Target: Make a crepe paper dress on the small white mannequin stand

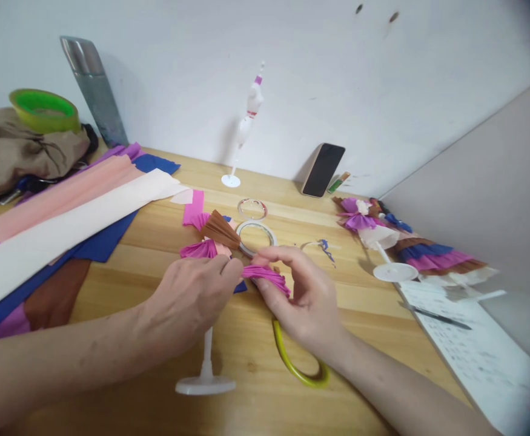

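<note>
A bunched strip of magenta crepe paper (267, 277) stretches between my two hands above the table. Its left end is pinched in the fingers of my left hand (192, 303), and my right hand (308, 297) grips the other end between thumb and fingers. Just beyond them lie a fanned piece of brown crepe paper (220, 230) and a gathered magenta piece (198, 249). A white stand (205, 384) rises below my left hand, its upper part hidden. Under my right hand shows a yellow loop-shaped handle (298, 369); the rest of it is covered.
Long crepe paper strips (78, 212) cover the left side. A tape roll (256, 237), a white figure on a stand (249, 115) and a leaning phone (323, 169) are farther back. Ruffled paper skirts (441, 254) and a pen (441, 317) on a written sheet (487, 357) are right.
</note>
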Motion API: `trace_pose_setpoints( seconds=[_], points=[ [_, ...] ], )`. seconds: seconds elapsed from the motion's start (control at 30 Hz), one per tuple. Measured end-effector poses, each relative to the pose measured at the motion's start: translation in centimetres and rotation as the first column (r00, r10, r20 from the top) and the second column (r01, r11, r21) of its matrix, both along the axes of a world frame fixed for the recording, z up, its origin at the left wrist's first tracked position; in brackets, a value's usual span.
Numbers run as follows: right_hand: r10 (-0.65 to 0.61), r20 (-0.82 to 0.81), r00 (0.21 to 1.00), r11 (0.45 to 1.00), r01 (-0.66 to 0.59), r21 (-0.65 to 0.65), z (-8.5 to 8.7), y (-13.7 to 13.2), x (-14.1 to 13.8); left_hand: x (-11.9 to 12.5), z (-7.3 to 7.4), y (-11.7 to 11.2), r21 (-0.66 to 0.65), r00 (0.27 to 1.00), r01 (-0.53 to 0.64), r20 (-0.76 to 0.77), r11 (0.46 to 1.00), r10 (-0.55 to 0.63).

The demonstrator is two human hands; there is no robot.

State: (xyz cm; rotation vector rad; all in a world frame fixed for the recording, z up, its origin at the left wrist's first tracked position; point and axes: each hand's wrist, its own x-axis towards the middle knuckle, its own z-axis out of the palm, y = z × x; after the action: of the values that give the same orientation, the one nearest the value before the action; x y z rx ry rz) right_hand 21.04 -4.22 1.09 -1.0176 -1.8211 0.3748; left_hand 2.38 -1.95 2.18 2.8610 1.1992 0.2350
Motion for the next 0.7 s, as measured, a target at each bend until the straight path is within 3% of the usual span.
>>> trace_pose_setpoints(
  seconds=[0.17, 0.37, 0.7],
  points=[
    [0.103, 0.130, 0.986, 0.994, -0.108, 0.025, 0.3, 0.4, 0.1, -0.2, -0.2, -0.1, -0.011, 0.997, 0.057, 0.043, 0.998, -0.057],
    [0.125, 0.102, 0.987, 0.992, -0.124, -0.010, 0.3, 0.6, 0.2, -0.5, -0.8, 0.1, 0.092, 0.953, 0.164, 0.241, 0.982, -0.182],
    [0.137, 0.183, 0.974, 0.990, -0.127, -0.062, 0.4, 1.2, 1.0, -0.4, 0.0, 1.0, -0.079, 0.979, 0.102, 0.185, 0.992, -0.086]
  ],
)
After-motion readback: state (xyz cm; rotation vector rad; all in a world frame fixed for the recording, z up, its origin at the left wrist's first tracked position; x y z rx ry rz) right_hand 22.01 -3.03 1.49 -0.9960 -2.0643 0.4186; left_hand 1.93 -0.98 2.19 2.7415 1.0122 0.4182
